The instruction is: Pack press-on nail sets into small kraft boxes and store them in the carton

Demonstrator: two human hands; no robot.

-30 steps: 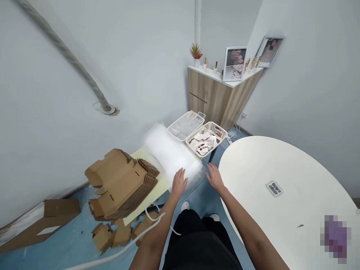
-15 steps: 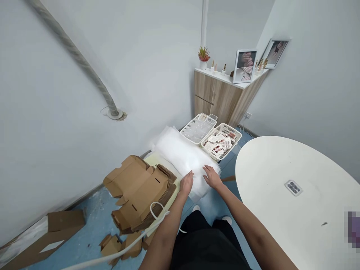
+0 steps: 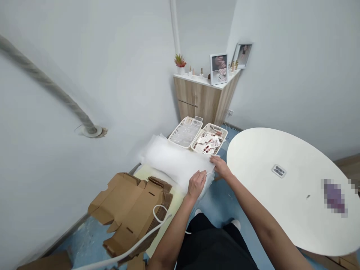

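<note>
A thick, soft white sheet of foam wrap [image 3: 174,163] lies bunched on a pale yellow board [image 3: 176,191]. My left hand [image 3: 197,184] rests flat on its near edge, fingers apart. My right hand [image 3: 221,167] lies on the sheet's right corner, a little farther away, and its fingers seem to press rather than grip. Just left of my left hand stands a stack of flattened brown cardboard box blanks [image 3: 132,213], which neither hand touches. A white cord [image 3: 146,234] curves across the stack, near my left forearm.
Two white plastic baskets [image 3: 185,132] [image 3: 209,139] stand beyond the sheet, one holding clear plastic pieces, the other printed cards. A round white table [image 3: 284,187] is right of my right arm. Behind stands a wooden cabinet [image 3: 197,99] with ornaments on top.
The view has swung and the scene sits farther from the camera. Both hands have moved along the sheet to its right edge. The cardboard stack has not visibly shifted.
</note>
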